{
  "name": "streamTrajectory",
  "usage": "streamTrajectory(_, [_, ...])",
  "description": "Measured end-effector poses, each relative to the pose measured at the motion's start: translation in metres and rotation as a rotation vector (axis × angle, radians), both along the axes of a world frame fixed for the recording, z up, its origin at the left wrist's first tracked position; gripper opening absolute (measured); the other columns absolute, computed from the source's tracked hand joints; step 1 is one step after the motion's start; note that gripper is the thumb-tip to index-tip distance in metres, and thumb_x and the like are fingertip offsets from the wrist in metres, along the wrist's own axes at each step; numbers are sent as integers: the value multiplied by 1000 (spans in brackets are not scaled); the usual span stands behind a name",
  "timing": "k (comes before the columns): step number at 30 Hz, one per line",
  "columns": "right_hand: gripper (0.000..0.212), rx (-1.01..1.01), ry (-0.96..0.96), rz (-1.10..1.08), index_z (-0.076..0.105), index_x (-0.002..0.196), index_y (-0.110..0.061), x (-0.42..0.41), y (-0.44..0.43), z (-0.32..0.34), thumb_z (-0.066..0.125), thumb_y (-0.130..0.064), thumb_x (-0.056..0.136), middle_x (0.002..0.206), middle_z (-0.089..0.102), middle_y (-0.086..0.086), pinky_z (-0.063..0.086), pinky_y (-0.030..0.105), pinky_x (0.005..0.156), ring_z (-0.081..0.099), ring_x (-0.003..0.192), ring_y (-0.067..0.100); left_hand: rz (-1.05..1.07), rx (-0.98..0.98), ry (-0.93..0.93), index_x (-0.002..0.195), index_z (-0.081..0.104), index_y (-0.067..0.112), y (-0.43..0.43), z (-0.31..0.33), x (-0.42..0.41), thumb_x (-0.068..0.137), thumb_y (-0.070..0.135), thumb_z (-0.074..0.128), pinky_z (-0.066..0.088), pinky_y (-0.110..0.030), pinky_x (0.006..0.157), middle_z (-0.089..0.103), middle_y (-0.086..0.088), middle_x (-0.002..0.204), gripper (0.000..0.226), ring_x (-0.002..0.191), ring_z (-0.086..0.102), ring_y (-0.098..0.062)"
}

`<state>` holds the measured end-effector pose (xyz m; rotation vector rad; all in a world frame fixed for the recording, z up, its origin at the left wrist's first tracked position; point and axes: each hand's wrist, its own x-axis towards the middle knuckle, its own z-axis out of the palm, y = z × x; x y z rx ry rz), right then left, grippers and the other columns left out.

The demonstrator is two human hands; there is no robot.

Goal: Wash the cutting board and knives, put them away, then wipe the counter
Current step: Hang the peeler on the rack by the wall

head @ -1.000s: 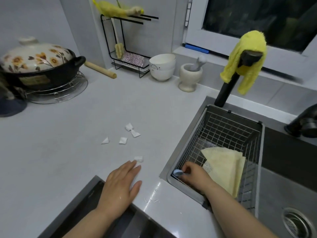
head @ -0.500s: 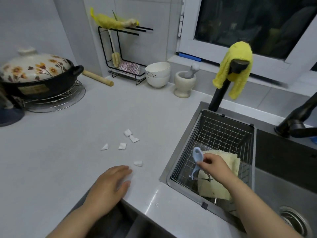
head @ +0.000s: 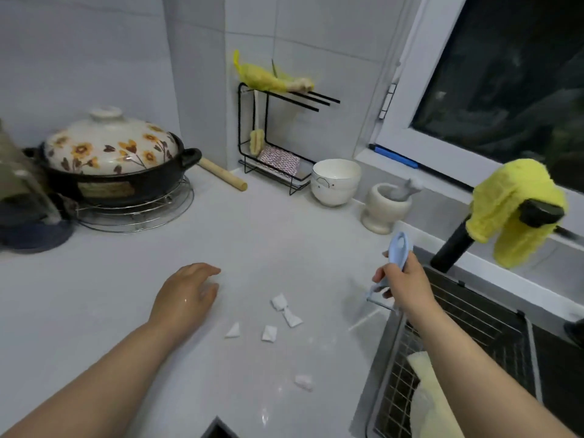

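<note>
Fingers and thumb of the right hand (head: 407, 289) are curled round the lower handle of a light-blue peeler (head: 398, 251), held upright with its blade down, over the counter's (head: 268, 235) right edge where the wire basket (head: 474, 314) begins. The left hand (head: 186, 292) grips nothing, its fingers loosely bent over the middle of the counter. White scraps (head: 286, 309) lie between the hands, nearer the front edge.

The countertop (head: 94, 279) carries five white scraps (head: 279, 301), one lidded clay pot (head: 110, 159), one rolling pin (head: 222, 178), one wire rack (head: 252, 121), two stacked bowls (head: 335, 181) and one mortar (head: 384, 207) with one pestle (head: 410, 188). Two hands are shown, the left hand (head: 186, 295) and right hand (head: 407, 286), with one blue peeler (head: 398, 251).
</note>
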<state>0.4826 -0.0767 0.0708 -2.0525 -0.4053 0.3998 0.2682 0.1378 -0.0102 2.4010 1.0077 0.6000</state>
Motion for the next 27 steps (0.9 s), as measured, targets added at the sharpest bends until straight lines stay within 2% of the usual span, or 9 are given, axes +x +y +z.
streamTrajectory(5, [15, -77, -42, -2, 47, 98, -5, 22, 84, 13, 35, -2, 89, 89, 55, 15, 37, 25, 43, 44, 53, 17, 64, 5, 21, 124, 54, 6, 59, -9, 25, 88, 6, 51, 28, -29, 104, 50, -9, 133, 36, 127, 40, -26])
streamTrajectory(9, [32, -92, -161, 23, 37, 124, -5, 51, 145, 31, 32, -3, 92, 87, 49, 12, 34, 27, 43, 42, 57, 17, 39, 9, 64, 136, 40, 10, 86, -22, 52, 92, 22, 49, 18, -31, 111, 34, -10, 147, 47, 137, 26, -25])
streamTrajectory(12, [34, -83, -272, -35, 33, 127, -2, 71, 185, 48, 28, -7, 94, 104, 48, 18, 40, 33, 51, 46, 68, 25, 45, 33, 162, 142, 31, 15, 91, -38, 60, 84, 53, 13, 7, -29, 114, 24, -6, 152, 71, 142, 16, -20])
streamTrajectory(14, [32, -66, -345, -86, 35, 124, -3, 87, 210, 55, 26, -9, 94, 101, 47, 16, 46, 39, 63, 46, 72, 28, 34, 56, 173, 141, 32, 17, 92, -41, 63, 63, 54, -9, 4, -28, 113, 24, -5, 152, 96, 142, 16, -19])
streamTrajectory(16, [31, -55, -371, -111, 35, 123, -2, 103, 235, 59, 26, -10, 95, 88, 44, 12, 48, 44, 75, 46, 77, 28, 48, 58, 173, 141, 32, 18, 93, -44, 64, 58, 53, -13, -1, -26, 111, 22, -4, 153, 100, 143, 14, -18])
streamTrajectory(19, [31, -57, -373, -123, 34, 123, -3, 122, 268, 60, 27, -12, 94, 71, 40, 6, 50, 48, 81, 48, 79, 29, 54, 82, 256, 139, 36, 19, 96, -45, 66, 65, 51, -9, -2, -25, 107, 26, -4, 151, 93, 142, 20, -18])
streamTrajectory(23, [34, -75, -381, -83, 33, 127, -5, 127, 299, 59, 28, -14, 94, 93, 47, 14, 46, 45, 81, 50, 88, 32, 0, 108, 364, 104, 69, 9, 101, -47, 65, 78, 34, 30, 23, -32, 93, 66, -15, 114, 53, 105, 63, -31])
streamTrajectory(25, [36, -84, -395, -60, 33, 129, -6, 127, 310, 56, 29, -12, 94, 106, 53, 17, 44, 44, 84, 53, 100, 34, -10, 129, 397, 99, 70, 9, 102, -50, 65, 76, 32, 34, 26, -33, 90, 68, -14, 108, 49, 101, 65, -30])
streamTrajectory(27, [37, -63, -381, -55, 33, 129, -7, 128, 318, 53, 29, -12, 93, 116, 55, 17, 47, 45, 87, 54, 105, 35, 2, 141, 371, 100, 70, 10, 102, -51, 65, 76, 33, 34, 26, -32, 92, 68, -13, 109, 49, 108, 58, -24])
